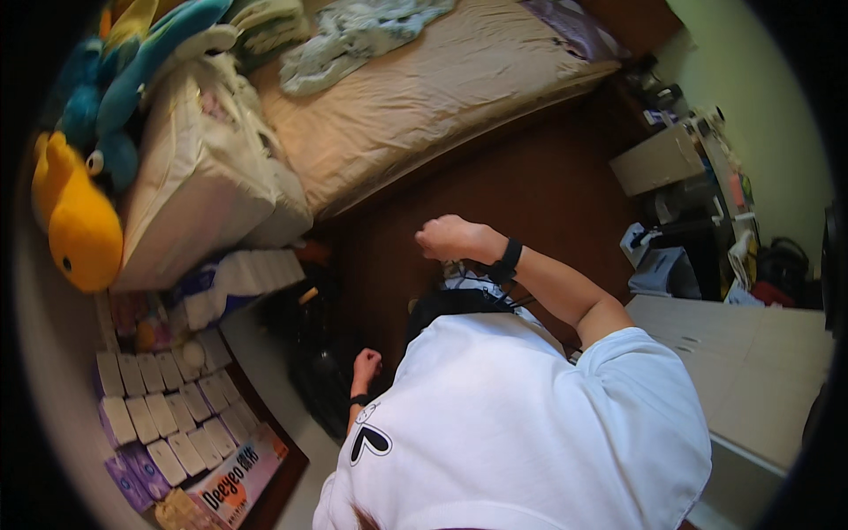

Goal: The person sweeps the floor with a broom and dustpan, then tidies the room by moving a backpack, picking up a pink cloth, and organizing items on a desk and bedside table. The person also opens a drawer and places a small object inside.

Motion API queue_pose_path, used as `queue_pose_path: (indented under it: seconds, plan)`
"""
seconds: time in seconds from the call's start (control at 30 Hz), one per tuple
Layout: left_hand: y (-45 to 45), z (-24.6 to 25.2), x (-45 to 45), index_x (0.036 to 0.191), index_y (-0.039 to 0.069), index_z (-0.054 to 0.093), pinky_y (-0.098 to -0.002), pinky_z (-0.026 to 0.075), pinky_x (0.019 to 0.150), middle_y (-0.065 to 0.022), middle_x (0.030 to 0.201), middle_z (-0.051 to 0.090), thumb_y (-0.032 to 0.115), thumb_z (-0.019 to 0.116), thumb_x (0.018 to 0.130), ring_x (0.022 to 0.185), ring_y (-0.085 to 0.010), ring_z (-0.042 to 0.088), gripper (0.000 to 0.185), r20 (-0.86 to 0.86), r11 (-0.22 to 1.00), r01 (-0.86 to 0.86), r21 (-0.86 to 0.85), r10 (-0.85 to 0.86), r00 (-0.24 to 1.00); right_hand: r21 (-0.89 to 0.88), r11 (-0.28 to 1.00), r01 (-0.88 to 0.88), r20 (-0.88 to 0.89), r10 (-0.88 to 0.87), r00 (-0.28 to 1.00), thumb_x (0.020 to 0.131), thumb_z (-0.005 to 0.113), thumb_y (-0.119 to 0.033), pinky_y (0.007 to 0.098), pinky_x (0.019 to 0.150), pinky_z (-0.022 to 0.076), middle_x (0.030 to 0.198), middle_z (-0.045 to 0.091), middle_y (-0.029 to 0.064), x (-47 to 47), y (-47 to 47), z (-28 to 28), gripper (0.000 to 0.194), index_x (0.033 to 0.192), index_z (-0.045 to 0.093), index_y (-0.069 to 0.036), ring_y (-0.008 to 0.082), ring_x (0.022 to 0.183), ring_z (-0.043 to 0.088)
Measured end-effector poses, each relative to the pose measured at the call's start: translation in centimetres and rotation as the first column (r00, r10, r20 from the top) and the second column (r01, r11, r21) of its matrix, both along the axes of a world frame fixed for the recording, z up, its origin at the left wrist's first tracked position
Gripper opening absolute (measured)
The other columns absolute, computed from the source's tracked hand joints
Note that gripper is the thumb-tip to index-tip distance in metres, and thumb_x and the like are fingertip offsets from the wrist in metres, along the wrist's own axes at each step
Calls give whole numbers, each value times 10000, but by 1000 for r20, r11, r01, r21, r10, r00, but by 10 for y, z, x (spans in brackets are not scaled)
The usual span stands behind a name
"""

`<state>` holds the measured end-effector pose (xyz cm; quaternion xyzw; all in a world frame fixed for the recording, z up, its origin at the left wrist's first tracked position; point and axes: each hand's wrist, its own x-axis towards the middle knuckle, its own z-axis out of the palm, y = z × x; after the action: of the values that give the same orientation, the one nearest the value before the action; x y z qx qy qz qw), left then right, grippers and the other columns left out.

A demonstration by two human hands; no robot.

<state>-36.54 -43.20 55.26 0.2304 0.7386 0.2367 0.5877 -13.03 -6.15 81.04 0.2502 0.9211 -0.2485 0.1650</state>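
Observation:
My right hand (454, 238) is raised in front of my body, with its fingers curled into a loose fist. Nothing shows in it, and a black band circles its wrist. Beneath it lies the reddish-brown floor (530, 179). Low on my left side hangs my left hand (366, 364), fingers also curled and no object visible in them. It is closest to a dark, glossy item (321, 371), possibly a suitcase, and does not appear to hold it.
A bed (424, 99) spans the far side, with a crumpled blanket (358, 50) on it. Plush toys (86, 232) sit on a large fabric storage bag (192, 199) at left. Tissue packs (159, 417) fill a left-hand surface; a pale cabinet (735, 358) stands at right.

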Motion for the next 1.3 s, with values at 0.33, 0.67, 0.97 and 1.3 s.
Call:
queue_pose_path:
  seconds: [0.33, 0.67, 0.97, 1.3]
  plan:
    - [-27, -75, -8, 765, 11, 698, -283, 445, 514, -43, 652, 640, 144, 673, 825, 551, -119, 564, 148, -117, 970, 219, -104, -231, 966, -649, 241, 721, 151, -889, 433, 889, 624, -198, 295, 582, 511, 821, 692, 83, 263, 24, -86, 180, 931, 689, -36, 174, 689, 667]
    - [153, 14, 108, 687, 64, 518, -270, 408, 424, -29, 581, 512, 129, 618, 853, 450, -129, 480, 205, -156, 976, 202, -79, -212, 965, -721, -532, 443, 294, -815, -499, 876, 636, -99, 306, 509, 481, 661, 605, 39, 564, -63, -179, 71, 812, 622, -71, 146, 560, 579]
    - [292, 23, 252, 737, 87, 458, -273, 419, 439, -28, 599, 501, 18, 623, 823, 485, -134, 499, 198, -165, 990, 136, -23, -138, 977, -644, -748, 164, 431, -532, -729, 873, 649, -123, 298, 527, 526, 676, 625, 30, 739, -118, -244, 57, 840, 633, -80, 153, 588, 616]
    - [467, 50, 360, 812, 65, 552, -258, 417, 452, -38, 643, 573, 119, 675, 901, 514, -122, 534, 161, -153, 977, 203, 62, -192, 969, -720, -611, 329, 302, -702, -644, 895, 642, -151, 272, 545, 506, 716, 624, 1, 799, 14, -216, 62, 870, 632, -94, 109, 615, 598]
